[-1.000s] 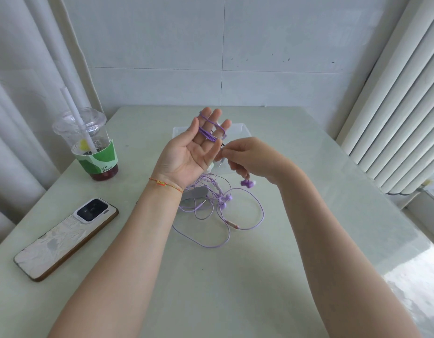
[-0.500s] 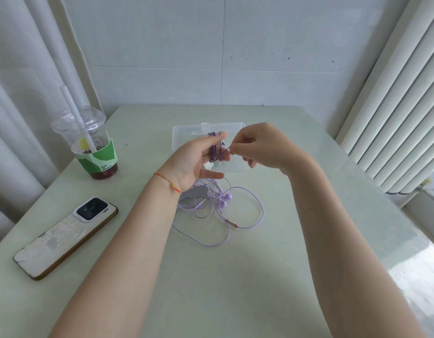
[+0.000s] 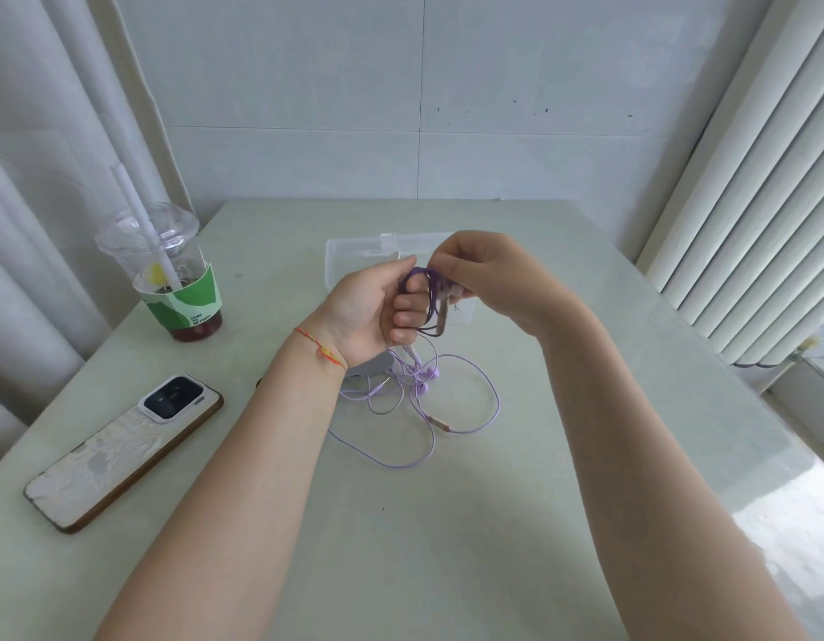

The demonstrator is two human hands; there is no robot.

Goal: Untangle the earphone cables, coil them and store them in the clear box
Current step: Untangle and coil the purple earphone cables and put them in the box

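Purple earphone cable coil (image 3: pixel 426 298) looped round curled left hand (image 3: pixel 377 312) fingers, right hand (image 3: pixel 484 275) pinching it, both just before the clear box (image 3: pixel 354 256). Loose earphone tangle (image 3: pixel 414 390) on table (image 3: pixel 447 525) nearer than the box.

On the desk (image 3: pixel 585 409) I see the cup (image 3: pixel 169 279) far left, the phone (image 3: pixel 123 451) before it, the clear box (image 3: pixel 354 256) behind the loose cables (image 3: pixel 424 400) at centre.

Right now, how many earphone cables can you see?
2, though tangles may hide more. A dark purple cable is looped around the left hand's fingers, pinched by the right hand. A lilac cable lies tangled on the table.
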